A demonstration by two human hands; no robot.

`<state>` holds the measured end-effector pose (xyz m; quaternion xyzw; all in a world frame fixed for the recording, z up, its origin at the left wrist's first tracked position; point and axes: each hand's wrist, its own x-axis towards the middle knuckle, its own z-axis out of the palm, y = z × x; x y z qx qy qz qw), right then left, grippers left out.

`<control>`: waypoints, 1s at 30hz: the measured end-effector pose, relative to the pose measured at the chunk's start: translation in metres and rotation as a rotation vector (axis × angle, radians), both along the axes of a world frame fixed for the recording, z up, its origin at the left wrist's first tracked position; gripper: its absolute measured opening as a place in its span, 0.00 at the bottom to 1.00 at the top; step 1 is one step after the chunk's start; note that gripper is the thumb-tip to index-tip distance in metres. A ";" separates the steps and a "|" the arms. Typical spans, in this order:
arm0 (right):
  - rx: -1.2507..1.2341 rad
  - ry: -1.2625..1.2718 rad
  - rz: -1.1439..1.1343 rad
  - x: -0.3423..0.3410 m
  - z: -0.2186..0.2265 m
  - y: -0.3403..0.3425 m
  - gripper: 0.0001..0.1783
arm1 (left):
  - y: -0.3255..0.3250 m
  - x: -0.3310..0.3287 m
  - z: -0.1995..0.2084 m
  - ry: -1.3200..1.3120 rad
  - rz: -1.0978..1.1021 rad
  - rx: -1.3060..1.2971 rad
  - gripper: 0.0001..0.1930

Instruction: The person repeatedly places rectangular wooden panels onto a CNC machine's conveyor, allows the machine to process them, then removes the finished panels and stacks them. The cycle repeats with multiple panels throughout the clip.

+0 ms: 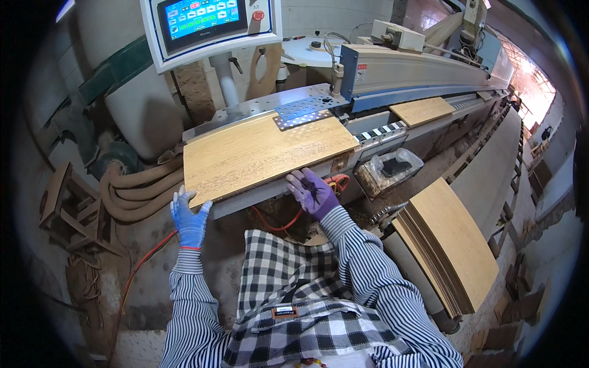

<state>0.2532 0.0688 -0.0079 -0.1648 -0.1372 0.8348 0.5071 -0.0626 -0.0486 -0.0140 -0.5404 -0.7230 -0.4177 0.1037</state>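
A wood-grain board [264, 153] lies flat on the infeed end of a long edge-banding machine [423, 73]. My left hand [189, 219], in a blue glove, is at the board's near left corner, thumb and fingers spread against its edges. Along the near edge, toward the right, is my right hand [314, 194] in a purple glove. Its fingers are stretched out and touch or nearly touch the edge; exact contact is hard to tell. A perforated metal plate [304, 113] overlaps the board's far side. Farther along the track sits a second board [422, 111].
A control screen [199, 21] with a red button stands at the back left. Boards are stacked [457, 245] on a roller conveyor at my right. Ribbed hoses [138, 190] and a wooden stool [76, 211] are at left. A scrap-filled box [389, 172] sits beside the machine.
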 end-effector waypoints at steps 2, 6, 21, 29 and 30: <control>0.047 -0.128 -0.045 0.031 -0.007 -0.008 0.18 | 0.003 0.004 0.002 -0.007 -0.018 0.007 0.25; 0.747 -1.388 -0.520 0.127 -0.026 -0.014 0.12 | 0.003 0.004 0.002 -0.055 -0.024 0.006 0.25; 0.968 -2.782 -0.634 0.288 -0.060 -0.062 0.14 | 0.017 -0.015 -0.005 -0.058 -0.105 0.037 0.22; 0.523 -1.918 -0.983 0.264 -0.057 -0.185 0.11 | 0.017 -0.011 -0.006 -0.179 -0.103 0.014 0.20; 0.362 -1.695 -1.020 0.282 -0.084 -0.195 0.12 | 0.018 -0.010 -0.006 -0.185 -0.104 0.014 0.20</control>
